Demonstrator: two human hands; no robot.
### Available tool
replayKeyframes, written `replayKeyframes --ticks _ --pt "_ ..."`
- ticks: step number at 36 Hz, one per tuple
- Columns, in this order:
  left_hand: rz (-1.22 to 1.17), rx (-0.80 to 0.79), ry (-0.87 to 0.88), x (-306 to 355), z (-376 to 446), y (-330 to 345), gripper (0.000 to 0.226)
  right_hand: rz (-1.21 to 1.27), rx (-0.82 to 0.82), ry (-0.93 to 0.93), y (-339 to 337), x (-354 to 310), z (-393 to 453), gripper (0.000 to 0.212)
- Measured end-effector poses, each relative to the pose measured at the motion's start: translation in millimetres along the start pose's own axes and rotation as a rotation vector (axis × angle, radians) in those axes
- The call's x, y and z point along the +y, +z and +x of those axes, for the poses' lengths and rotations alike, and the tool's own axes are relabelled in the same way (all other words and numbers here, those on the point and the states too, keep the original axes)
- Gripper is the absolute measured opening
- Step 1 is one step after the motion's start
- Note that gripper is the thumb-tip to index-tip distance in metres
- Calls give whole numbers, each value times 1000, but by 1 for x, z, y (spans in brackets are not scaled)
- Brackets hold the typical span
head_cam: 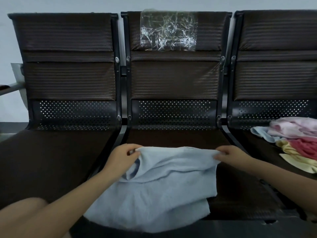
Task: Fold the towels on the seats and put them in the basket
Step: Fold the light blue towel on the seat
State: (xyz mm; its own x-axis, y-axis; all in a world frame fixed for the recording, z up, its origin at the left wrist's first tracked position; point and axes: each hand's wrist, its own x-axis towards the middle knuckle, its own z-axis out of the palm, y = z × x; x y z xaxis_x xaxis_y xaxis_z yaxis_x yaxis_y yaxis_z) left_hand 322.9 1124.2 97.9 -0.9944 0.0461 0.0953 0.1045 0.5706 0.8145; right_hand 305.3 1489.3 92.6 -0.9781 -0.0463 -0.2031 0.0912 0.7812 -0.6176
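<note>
A light blue towel [159, 184] lies spread over the middle seat [175, 136] of a dark three-seat bench, its near part hanging toward me. My left hand [122, 156] pinches the towel's far left corner and my right hand [230, 154] pinches its far right corner, both lifting that edge slightly off the seat. A loose pile of towels [295, 140] in pink, light blue, red and pale yellow sits on the right seat. No basket is in view.
The left seat [51, 157] holds nothing. Crinkled clear plastic [168, 30] is stuck to the middle backrest. A metal armrest [10, 86] sticks out at the far left. A pale wall stands behind the bench.
</note>
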Motion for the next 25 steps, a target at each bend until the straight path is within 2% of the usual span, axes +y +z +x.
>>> replayKeyframes --ticks 4,7,12,15,18,25 --pt "-1 133 2 7 4 -13 24 201 149 -31 -1 -18 -1 7" --pt "-7 251 70 15 6 -29 25 347 274 -91 -9 -38 -5 11" --pt "-16 397 170 39 12 -68 25 485 451 -322 -40 -89 -24 24" --pt "-140 471 203 64 16 -95 24 651 548 -449 -63 -125 -38 26" --pt "-281 539 219 88 19 -118 23 846 549 -476 -81 -154 -50 27" --pt "-663 600 201 131 29 -154 21 1075 387 -526 -118 -189 -57 27"
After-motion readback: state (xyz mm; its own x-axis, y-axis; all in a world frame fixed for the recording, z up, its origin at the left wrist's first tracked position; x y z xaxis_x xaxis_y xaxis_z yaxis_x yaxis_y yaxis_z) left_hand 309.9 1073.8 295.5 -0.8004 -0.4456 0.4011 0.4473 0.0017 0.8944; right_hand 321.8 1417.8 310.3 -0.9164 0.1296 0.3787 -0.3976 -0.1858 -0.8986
